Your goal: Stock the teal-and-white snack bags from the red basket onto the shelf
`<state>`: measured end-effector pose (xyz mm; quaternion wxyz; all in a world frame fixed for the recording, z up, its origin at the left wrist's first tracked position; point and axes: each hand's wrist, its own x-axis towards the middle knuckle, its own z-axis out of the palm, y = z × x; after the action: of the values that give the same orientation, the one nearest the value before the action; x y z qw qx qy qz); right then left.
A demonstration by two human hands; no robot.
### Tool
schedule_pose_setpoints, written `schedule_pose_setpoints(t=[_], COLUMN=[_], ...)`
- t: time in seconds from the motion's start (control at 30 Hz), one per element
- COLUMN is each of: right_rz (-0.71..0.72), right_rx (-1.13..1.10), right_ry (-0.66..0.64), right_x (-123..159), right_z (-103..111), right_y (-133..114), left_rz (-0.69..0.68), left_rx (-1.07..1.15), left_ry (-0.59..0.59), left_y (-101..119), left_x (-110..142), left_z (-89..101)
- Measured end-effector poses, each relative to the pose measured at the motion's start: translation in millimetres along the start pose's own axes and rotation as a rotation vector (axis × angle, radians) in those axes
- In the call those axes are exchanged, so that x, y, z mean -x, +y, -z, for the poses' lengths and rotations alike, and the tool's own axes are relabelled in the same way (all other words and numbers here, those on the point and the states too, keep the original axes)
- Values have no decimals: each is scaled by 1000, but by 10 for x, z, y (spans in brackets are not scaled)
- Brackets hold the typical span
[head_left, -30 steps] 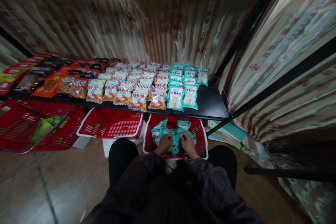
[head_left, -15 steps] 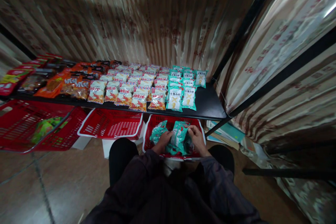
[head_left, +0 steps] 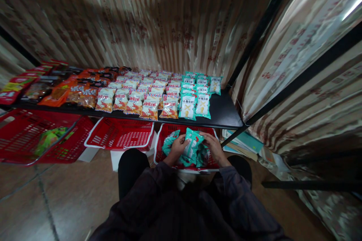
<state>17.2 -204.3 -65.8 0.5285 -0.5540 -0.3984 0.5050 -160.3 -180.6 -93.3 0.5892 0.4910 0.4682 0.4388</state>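
Note:
A teal snack bag [head_left: 192,147] is held over the red basket [head_left: 158,150] between my knees, its back side facing up. My left hand [head_left: 177,149] is closed on the bag's left edge. On the other side, the fingers of my right hand [head_left: 212,145] grip its upper right corner. More teal bags [head_left: 169,141] lie in the basket under and beside my hands. Above, on the black shelf [head_left: 226,109], matching teal-and-white bags [head_left: 187,106] stand in two columns, with one more at the back right.
White-and-orange snack bags [head_left: 149,106] fill the shelf's middle, with orange packs [head_left: 58,92] and red packs [head_left: 17,87] further left. Two more red baskets [head_left: 120,133] sit below; the far left one holds a green pack [head_left: 52,139]. A black post [head_left: 263,26] rises at the shelf's right end.
My hands have gone from reaching among the bags in the basket to lifting one teal bag. My right hand has shifted right, onto the bag's upper corner.

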Motion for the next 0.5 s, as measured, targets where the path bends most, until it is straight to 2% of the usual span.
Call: schedule_pose_setpoints(t=[0.17,0.3,0.5], right_rz=[139,145,163], right_rx=[316,334,340], right_ry=[10,31,91], right_x=[-54,-77,-25], right_z=[-39,-30,-19], right_y=[-11,16,8], left_rz=[-59,-132,-115], left_rx=[-293,-483,-475], left_ry=[23,9,-64], left_y=[69,178,249], left_x=[36,79,97], left_z=[-4,10,-10])
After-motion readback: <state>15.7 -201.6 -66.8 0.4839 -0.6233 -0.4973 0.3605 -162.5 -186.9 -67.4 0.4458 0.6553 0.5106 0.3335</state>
